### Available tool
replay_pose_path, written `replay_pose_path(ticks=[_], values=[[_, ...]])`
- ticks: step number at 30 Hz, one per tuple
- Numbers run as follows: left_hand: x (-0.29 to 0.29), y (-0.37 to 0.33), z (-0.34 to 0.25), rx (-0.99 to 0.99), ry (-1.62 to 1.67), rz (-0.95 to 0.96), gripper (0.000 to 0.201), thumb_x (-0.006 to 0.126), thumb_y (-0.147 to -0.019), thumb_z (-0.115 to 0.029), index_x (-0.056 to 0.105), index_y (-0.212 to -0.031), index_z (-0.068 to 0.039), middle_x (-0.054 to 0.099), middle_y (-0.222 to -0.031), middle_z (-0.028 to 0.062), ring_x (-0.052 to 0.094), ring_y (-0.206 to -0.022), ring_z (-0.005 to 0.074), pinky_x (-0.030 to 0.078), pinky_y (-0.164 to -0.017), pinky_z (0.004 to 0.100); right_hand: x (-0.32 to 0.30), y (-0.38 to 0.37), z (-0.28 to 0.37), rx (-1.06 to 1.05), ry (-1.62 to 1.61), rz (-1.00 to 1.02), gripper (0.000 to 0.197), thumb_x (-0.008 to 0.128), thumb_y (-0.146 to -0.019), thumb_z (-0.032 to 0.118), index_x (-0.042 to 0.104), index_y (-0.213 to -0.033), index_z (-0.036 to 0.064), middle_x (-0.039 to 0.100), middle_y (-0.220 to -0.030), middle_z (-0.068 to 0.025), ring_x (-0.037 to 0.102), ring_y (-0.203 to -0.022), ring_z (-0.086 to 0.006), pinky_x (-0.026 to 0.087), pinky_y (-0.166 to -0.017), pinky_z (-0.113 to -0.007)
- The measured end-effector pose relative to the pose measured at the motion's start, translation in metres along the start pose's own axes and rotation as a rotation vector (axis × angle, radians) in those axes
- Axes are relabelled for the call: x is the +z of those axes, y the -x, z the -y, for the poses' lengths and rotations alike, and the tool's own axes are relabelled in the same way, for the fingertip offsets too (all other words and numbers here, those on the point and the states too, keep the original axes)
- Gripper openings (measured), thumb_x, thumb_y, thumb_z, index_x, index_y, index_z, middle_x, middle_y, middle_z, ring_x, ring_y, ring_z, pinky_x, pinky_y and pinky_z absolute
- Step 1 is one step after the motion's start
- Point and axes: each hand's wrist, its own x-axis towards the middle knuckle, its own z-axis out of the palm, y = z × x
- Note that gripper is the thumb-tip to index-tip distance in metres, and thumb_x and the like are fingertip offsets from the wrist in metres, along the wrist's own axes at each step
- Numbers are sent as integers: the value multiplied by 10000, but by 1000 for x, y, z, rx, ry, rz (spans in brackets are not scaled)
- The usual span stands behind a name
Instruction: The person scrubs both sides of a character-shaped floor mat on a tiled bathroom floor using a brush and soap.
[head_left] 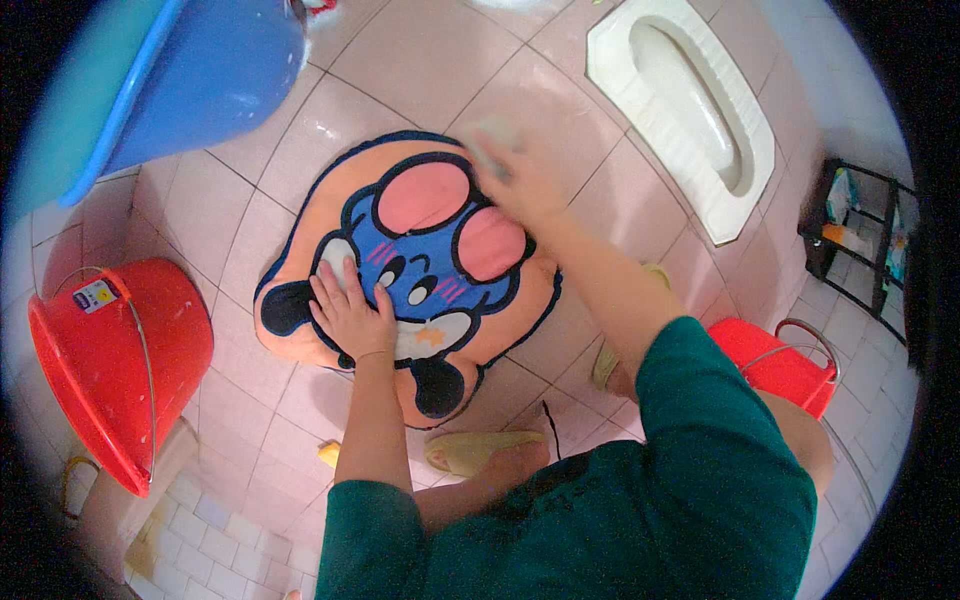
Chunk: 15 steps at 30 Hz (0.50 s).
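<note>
A cartoon-shaped floor mat, orange with a blue face, pink ovals and a dark edge, lies flat on the tiles. My left hand presses on its lower left part, fingers spread and nothing held. At the mat's far right edge, my right hand is closed round a pale grey-green object. Motion smears that object, so its exact kind does not show.
A blue tub stands far left and a red bucket nearer left. A white squat toilet is set in the floor far right. At right are a black rack and another red bucket. My slippered feet flank the mat's near side.
</note>
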Motion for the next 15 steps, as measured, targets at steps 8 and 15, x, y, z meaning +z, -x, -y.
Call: replay_pose_path(ticks=[8, 15], values=[[-1, 2, -4, 10, 6, -68, 590, 555, -888, -385, 454, -1448, -229, 367, -1538, 135, 357, -1396, 374, 265, -1105, 550, -72, 62, -52, 155, 226, 14, 555, 638, -848, 378, 515, -1389, 397, 524, -1049, -204, 610, -914, -356, 518, -796, -446], [-2, -8, 20, 48, -49, -91, 574, 546, -905, -377, 455, -1453, -230, 349, -1551, 123, 333, -1414, 357, 250, -1121, 540, -103, 86, -102, 410, 400, 83, 563, 612, -878, 374, 462, -1419, 416, 492, -1169, -226, 603, -995, -385, 531, -845, -450]])
